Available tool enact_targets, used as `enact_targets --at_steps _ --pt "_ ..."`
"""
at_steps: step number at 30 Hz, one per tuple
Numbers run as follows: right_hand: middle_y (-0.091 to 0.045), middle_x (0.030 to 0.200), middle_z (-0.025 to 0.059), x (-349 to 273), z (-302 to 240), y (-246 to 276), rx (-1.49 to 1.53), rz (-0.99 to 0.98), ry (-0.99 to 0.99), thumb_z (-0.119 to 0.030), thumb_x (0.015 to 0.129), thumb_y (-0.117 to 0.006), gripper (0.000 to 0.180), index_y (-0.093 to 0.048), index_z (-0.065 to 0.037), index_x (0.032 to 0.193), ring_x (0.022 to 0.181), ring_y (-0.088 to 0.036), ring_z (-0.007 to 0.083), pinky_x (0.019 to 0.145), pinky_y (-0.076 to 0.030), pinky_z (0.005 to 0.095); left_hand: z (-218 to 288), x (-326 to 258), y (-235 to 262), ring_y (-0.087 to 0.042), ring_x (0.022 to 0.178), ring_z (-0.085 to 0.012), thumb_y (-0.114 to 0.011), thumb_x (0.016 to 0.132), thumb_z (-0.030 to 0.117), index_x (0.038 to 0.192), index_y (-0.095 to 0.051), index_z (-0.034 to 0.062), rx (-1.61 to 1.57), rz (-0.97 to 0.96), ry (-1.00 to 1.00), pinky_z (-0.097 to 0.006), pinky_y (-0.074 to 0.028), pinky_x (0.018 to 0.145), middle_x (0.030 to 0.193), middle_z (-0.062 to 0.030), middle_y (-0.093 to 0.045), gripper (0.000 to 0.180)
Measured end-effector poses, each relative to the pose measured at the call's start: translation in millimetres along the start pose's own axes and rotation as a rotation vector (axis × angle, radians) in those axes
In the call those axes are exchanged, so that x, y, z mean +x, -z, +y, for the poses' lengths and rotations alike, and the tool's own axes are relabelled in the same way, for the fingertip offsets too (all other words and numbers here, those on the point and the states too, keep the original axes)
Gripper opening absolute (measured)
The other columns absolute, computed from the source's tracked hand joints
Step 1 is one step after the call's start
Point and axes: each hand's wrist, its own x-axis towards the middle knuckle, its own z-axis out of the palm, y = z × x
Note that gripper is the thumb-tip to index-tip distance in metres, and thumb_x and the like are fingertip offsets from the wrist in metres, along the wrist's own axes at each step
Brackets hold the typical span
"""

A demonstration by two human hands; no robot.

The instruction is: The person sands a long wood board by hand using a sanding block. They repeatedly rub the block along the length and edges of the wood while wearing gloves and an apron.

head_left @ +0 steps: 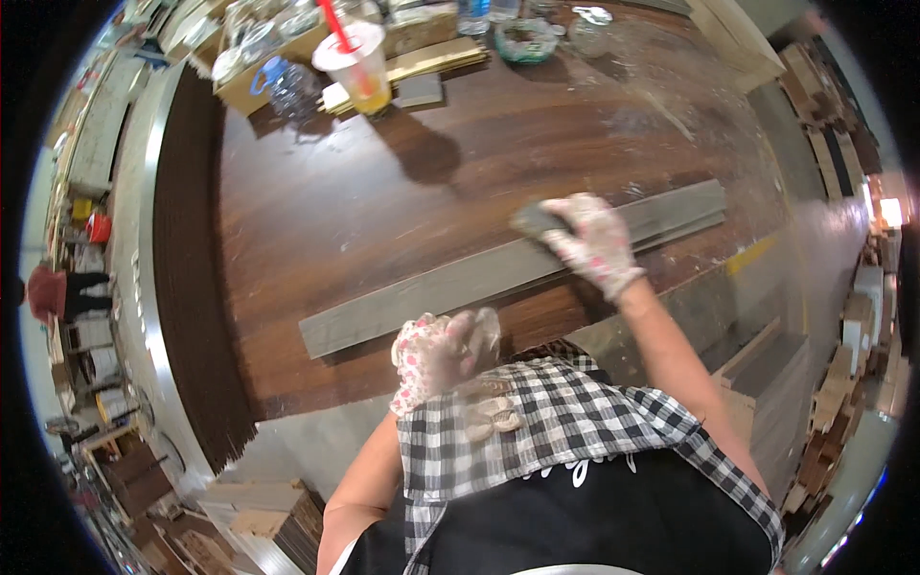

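A long grey board [412,292] lies slantwise across the brown worktable [316,206], rising toward the right. My right hand [596,244], in a white glove with pink spots, is closed around a small dark grey block [542,220] above the board's right half. My left hand [431,355], gloved alike, is near the board's lower edge, in front of my checked apron [556,407]. Its fingers are smeared, with a pale see-through blur beside them, so I cannot make out whether it holds anything.
At the back left stand a plastic cup [359,72] with a red straw, a bottle [290,86] with a blue cap and a cluttered carton [240,93]. A green bowl [526,41] and a clear jar [590,34] are farther right. Another person [59,290] is far left.
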Motion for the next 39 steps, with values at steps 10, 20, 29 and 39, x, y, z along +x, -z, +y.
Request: enact_targets --at_steps 10,20,29,39 --pt "-0.068 0.092 0.0094 -31.4 134.2 38.6 -0.352 0.116 -0.257 -0.027 0.078 -0.072 0.025 -0.069 -0.017 0.1 0.088 -0.066 0.0273 0.077 -0.056 0.0406 23.7 62.7 -12.8 -0.065 0.108 -0.0362 -0.084 0.07 0.021 0.149 -0.038 0.0059 0.299 -0.228 0.289 -0.044 -0.054 0.09 0.147 -0.0159 -0.046 0.092" --pt "-0.07 0.083 0.0099 -23.0 156.8 61.9 -0.195 0.101 -0.053 -0.053 0.091 -0.06 0.039 -0.071 -0.018 0.079 0.082 -0.067 0.0272 0.073 -0.056 0.0391 45.1 80.6 -19.1 -0.067 0.093 -0.0367 -0.085 0.071 0.035 0.137 -0.052 0.0069 0.386 -0.293 0.296 -0.046 -0.055 0.079 0.128 -0.0153 -0.056 0.079" --pt "-0.072 0.098 0.0087 -31.8 176.1 66.3 -0.136 0.014 -0.001 -0.058 0.094 -0.052 0.043 -0.072 -0.02 0.098 0.097 -0.067 0.0267 0.08 -0.057 0.0414 51.6 86.3 -19.4 -0.066 0.094 -0.0391 -0.082 0.064 0.01 0.137 -0.051 0.0137 0.423 -0.335 0.327 -0.048 -0.055 0.08 0.131 -0.0138 -0.055 0.079" --pt "-0.07 0.108 0.0099 -35.6 298.4 155.1 -0.145 0.165 -0.377 -0.072 0.089 -0.051 0.059 -0.073 -0.019 0.106 0.099 -0.067 0.0282 0.087 -0.055 0.0396 49.1 83.2 -24.3 -0.065 0.101 -0.0385 -0.083 0.063 0.009 0.138 -0.05 0.0143 0.455 -0.345 0.378 -0.047 -0.055 0.085 0.139 -0.013 -0.052 0.082"
